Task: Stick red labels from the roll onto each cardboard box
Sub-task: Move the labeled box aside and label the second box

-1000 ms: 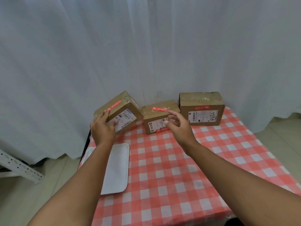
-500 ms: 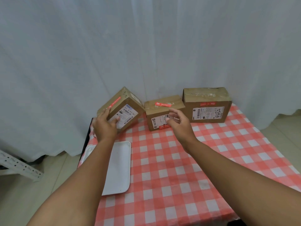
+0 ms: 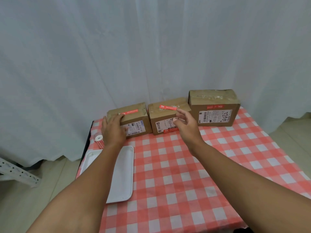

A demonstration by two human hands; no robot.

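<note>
Soft, even, shadowless daylight; slight blur, wide-angle bending toward the edges.

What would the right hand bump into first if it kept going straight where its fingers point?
Probably the middle box. The right hand is open, with its fingers aimed at the box's front and top edge, already very close; depth is hard to judge from this view.
</note>
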